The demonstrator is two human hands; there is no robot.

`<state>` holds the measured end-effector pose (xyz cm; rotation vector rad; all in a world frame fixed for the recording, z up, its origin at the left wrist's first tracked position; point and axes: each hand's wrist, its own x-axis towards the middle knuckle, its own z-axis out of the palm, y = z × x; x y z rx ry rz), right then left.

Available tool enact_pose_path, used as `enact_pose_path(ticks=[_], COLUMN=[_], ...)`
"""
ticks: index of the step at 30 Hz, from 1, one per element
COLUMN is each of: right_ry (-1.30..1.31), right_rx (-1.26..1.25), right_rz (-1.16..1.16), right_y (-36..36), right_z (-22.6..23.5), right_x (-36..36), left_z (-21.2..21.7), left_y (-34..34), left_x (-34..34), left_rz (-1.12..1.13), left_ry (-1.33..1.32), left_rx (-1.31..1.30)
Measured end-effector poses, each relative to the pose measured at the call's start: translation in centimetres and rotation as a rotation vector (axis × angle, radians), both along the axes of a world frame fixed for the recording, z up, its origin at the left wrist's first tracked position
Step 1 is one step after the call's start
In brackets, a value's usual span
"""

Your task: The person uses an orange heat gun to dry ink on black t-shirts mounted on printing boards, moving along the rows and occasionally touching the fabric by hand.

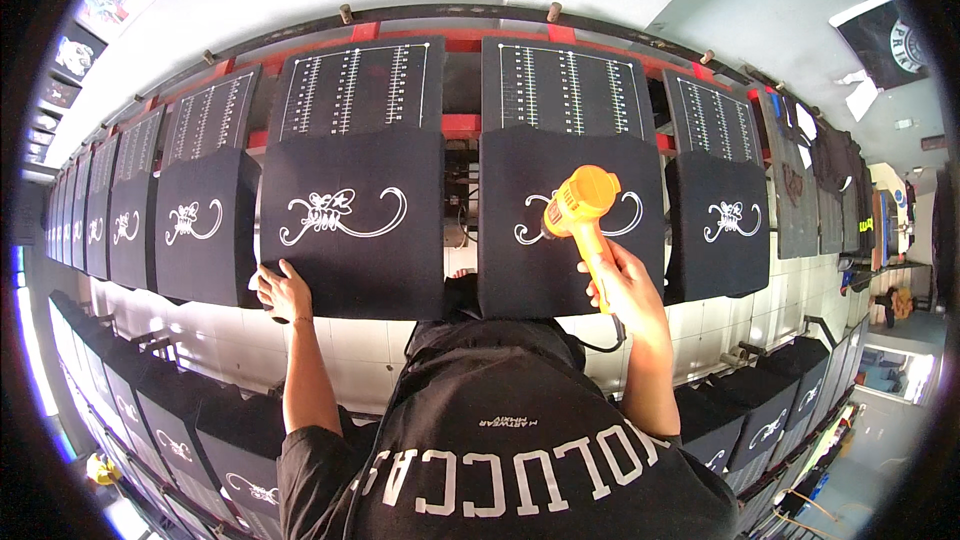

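An orange heat gun [590, 195] is in my right hand [632, 290], its fingers wrapped round the handle. The nozzle points left, over the white curling print on a black shirt [520, 285] laid on a printing board; the gun's body hides part of that print. My left hand [286, 292] is at the lower left corner of the neighbouring black shirt [345, 275], with the fingers bent round its edge and the thumb on top. That shirt carries the same white print [335, 215], fully visible.
More boards with printed black shirts run left [190, 210] and right [725, 220]. White ruler marks show on the bare board ends [355, 90], before a red and black rail [460, 40]. A second row of shirts [235, 450] stands behind me. A dark cord [612, 340] hangs from the gun.
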<state>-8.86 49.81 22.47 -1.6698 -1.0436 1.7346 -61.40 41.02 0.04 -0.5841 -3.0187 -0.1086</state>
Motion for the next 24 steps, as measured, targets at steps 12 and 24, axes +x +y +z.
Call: enact_pose_path(ticks=[12, 24], right_ry=[-0.011, 0.041], right_rx=[0.020, 0.038], right_rz=[-0.007, 0.054], right_y=[-2.7, -2.7], right_z=[0.3, -0.6], right_x=[-2.4, -3.6], left_z=[-2.6, -2.6], left_y=[-0.9, -0.6], left_x=[-10.9, -10.8], left_rz=[-0.188, -0.145], left_ry=[-0.289, -0.314], left_rx=[0.060, 0.097])
